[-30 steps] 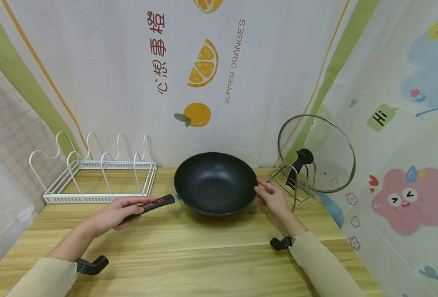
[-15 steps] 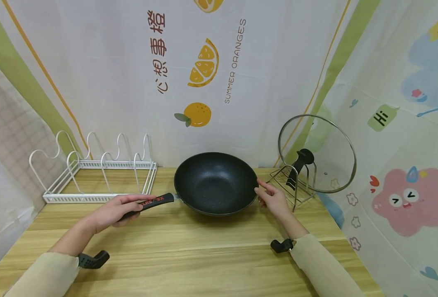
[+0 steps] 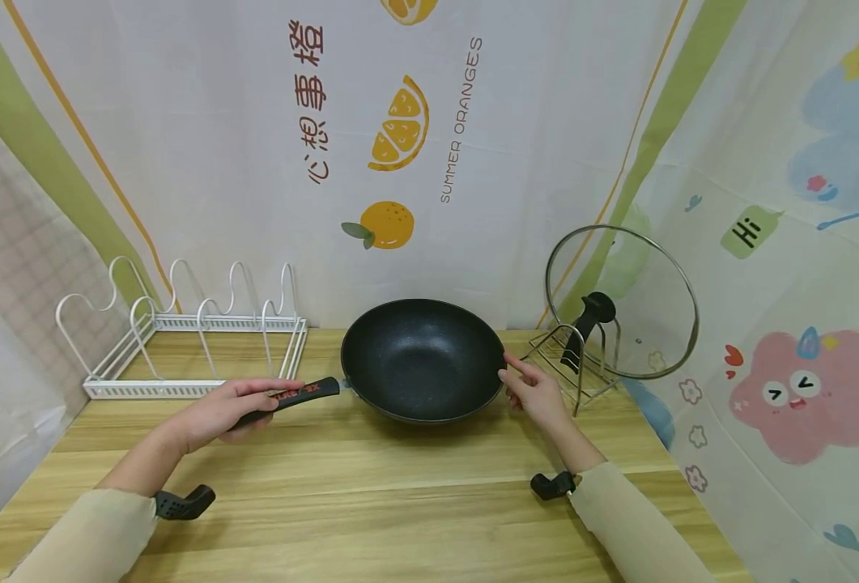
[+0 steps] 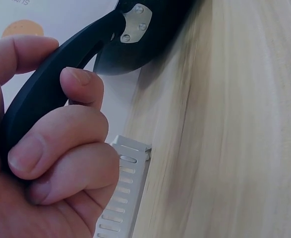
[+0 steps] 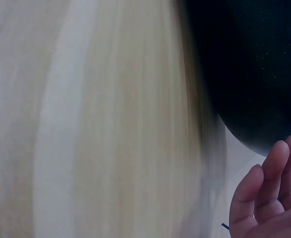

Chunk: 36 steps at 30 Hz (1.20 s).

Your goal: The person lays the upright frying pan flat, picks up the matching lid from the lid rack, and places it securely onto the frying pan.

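Black, the wok [image 3: 423, 360] was between the white rack [image 3: 181, 390] and wire stand [image 3: 581, 371], left hand [image 3: 218, 413] clasped round its handle [image 3: 312, 393], right hand [image 3: 536, 393] pinching it opposite: apparently positioning; the next move likely called for coordinated grips.

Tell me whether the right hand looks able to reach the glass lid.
Probably yes: the lid rises well above its wire rack, near the right hand, which would first have to leave the wok.

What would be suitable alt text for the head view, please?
A person's left hand grips the handle of a black wok and their right hand holds its opposite side, over a wooden table. A white rack stands on the left; a glass lid rests in a wire stand on the right.
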Motion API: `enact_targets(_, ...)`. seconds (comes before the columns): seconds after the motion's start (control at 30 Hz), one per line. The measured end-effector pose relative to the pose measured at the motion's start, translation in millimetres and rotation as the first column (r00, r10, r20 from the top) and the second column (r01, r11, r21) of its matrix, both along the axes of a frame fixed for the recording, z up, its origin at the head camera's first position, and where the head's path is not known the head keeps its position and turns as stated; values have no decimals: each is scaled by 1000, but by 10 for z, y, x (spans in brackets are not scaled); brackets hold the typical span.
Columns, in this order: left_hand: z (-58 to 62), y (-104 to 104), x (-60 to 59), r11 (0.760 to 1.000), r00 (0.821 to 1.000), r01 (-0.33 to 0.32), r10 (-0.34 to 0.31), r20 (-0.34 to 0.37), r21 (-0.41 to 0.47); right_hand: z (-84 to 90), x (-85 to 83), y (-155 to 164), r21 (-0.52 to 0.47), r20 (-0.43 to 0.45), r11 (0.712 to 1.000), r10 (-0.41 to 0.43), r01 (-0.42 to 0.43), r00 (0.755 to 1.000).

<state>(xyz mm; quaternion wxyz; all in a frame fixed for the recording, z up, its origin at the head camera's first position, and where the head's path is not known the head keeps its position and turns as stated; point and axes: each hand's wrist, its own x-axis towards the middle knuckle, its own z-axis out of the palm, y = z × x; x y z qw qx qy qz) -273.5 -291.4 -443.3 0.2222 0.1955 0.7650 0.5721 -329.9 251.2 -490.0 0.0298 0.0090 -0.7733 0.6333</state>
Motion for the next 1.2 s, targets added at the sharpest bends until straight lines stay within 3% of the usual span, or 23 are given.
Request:
enact_targets(0.43, 23, -21, -44, 999, 1000, -25, 25, 7, -39, 1, 27, -2, -2, -9, 1000, 10, -10, 1000)
enact_targets(0.9, 3, -41, -60, 1000, 1000, -8, 9, 15, -13, 9, 42, -4, -1, -9, 1000, 18, -18, 1000)
enact_targets(1.03, 7, -47, -60, 1000, 1000, -4, 5, 23, -17, -4, 30, 17, 62, -32, 998, 21, -19, 999)
enact_targets(1.2, 24, -43, -58, 1000, 1000, -4, 4, 24, -25, 29, 41, 46, 216, -81, 976, 49, -31, 995)
